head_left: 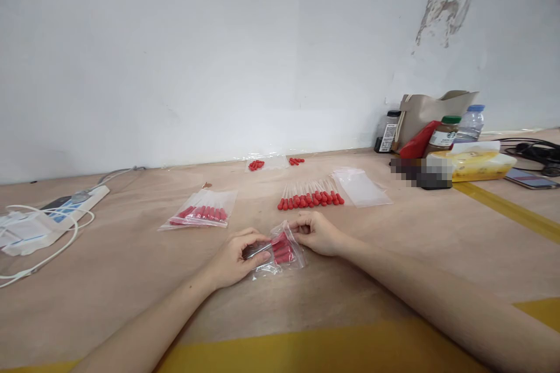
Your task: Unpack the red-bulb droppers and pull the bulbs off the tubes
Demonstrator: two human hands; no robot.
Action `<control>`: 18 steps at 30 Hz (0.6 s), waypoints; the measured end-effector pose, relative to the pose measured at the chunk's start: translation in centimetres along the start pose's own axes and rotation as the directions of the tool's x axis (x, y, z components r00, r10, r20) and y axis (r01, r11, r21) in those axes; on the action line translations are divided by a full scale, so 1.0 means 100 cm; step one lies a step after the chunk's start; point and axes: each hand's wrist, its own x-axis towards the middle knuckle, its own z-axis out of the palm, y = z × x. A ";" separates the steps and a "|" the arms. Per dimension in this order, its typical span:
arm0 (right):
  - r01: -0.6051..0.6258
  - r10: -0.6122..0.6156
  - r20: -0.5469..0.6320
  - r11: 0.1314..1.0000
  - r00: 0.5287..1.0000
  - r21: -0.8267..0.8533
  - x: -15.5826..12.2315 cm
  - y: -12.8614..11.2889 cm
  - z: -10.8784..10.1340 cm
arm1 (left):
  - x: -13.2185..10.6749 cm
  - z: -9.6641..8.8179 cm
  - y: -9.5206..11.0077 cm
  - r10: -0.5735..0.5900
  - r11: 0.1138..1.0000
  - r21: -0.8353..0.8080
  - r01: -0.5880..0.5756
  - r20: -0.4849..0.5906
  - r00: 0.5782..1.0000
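A clear zip bag (291, 262) lies low over the table between my hands, with several red-bulbed droppers (282, 248) inside. My left hand (234, 257) grips its left part, thumb on top and fingers behind. At the bag's right edge, by the zip, my right hand (318, 234) pinches the plastic; its fingertips are partly hidden. Just beyond are loose glass droppers (311, 199) in a row, red bulbs facing me. Beside them rests a stack of flat clear bags (365, 189). Filled dropper bags (202, 213) overlap in a pile to the left.
Near the wall lie small red bulbs (256, 165) on a clear bag and more bulbs (296, 161) beside it. A power strip (90, 203) with white cables is left. A tissue pack (481, 166), bottles, a beige pouch (431, 116) and a phone (531, 179) stand or lie right.
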 end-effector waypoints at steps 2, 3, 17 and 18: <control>0.016 -0.017 0.020 0.999 1.000 0.042 0.000 0.002 0.004 | 0.000 0.000 -0.001 -0.027 1.000 -0.005 0.027 -0.004 1.000; 0.026 -0.027 0.021 0.998 0.999 0.051 0.000 0.003 0.005 | 0.001 0.000 -0.002 -0.034 0.999 -0.010 0.034 -0.004 0.999; 0.059 -0.073 0.124 0.992 0.990 0.111 0.004 -0.003 -0.001 | 0.002 -0.002 -0.006 -0.035 0.993 -0.115 0.036 0.017 0.999; 0.053 -0.070 0.139 0.991 0.988 0.121 0.005 -0.003 0.000 | 0.002 -0.002 -0.007 -0.033 0.992 -0.118 0.035 0.020 0.999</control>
